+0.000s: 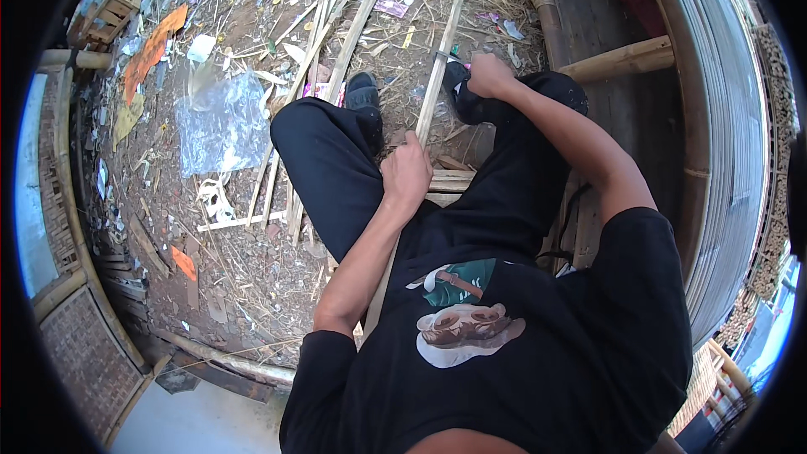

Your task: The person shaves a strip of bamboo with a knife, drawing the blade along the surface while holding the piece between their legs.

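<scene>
A long, pale bamboo strip [440, 59] slants between my knees, running from under my left forearm to the ground beyond my feet. Wrapped round its near part is my left hand [407, 171], closed. My right hand [490, 76] is a fist beyond my right knee, gripping a knife whose handle is mostly hidden by the fingers. Its dark, narrow blade [442, 55] lies across the strip, close to the strip's far end. My dark shoes [363, 94] rest on either side of the strip.
More split bamboo strips [353, 32] lie on the littered dirt to the left. A clear plastic sheet [223, 122] and an orange scrap [155, 46] are farther left. Along my right runs a bamboo-framed platform with a thick bamboo pole [620, 61]. A wooden crate [113, 4] stands far left.
</scene>
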Demonstrator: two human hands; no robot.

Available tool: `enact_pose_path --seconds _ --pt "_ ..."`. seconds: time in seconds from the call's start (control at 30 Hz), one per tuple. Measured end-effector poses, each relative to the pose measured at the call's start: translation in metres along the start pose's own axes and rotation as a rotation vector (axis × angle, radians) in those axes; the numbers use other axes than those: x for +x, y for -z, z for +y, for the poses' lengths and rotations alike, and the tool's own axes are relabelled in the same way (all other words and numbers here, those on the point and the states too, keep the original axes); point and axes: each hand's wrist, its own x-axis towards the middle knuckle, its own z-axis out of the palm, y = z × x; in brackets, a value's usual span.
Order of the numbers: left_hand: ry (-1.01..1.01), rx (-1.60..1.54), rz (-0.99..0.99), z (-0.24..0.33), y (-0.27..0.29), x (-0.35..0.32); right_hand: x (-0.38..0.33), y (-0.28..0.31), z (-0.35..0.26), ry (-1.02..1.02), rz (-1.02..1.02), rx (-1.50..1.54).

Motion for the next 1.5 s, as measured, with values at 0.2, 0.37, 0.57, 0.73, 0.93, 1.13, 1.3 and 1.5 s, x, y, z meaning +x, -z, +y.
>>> enact_pose_path --seconds 0.2,0.37,0.57,0.73,0.93,1.13,1.3,1.5 --pt "-0.045 -0.793 -0.259 -0.018 0.019 -0.005 -0.051 -0.012 -0.027 0.117 -0.068 0.207" --pt "0.181 -1.612 -0.591 -0.004 0.049 -0.013 -0.081 -0.001 -0.046 0.28 0.06 0.213" --pt "0.122 -1.771 -0.669 -0.021 0.033 -0.002 -0.077 0.004 -0.054 0.293 0.049 0.266" --pt "0.304 -1.653 -0.613 -0.018 0.028 -0.003 -0.076 -0.003 -0.055 0.344 0.014 0.217" --pt "0.303 -1.358 -0.536 -0.02 0.02 0.01 -0.071 -0.023 -0.052 0.338 0.041 0.442" --pt "0.169 -0.965 -0.214 -0.023 0.002 0.016 -0.076 -0.019 -0.055 0.334 -0.027 0.434" --pt "0.118 -0.603 -0.072 -0.018 0.0 0.015 -0.079 -0.035 -0.059 0.252 -0.035 0.272" --pt "0.12 -0.415 -0.08 -0.017 -0.002 0.014 -0.084 -0.055 -0.063 0.388 0.007 0.188"
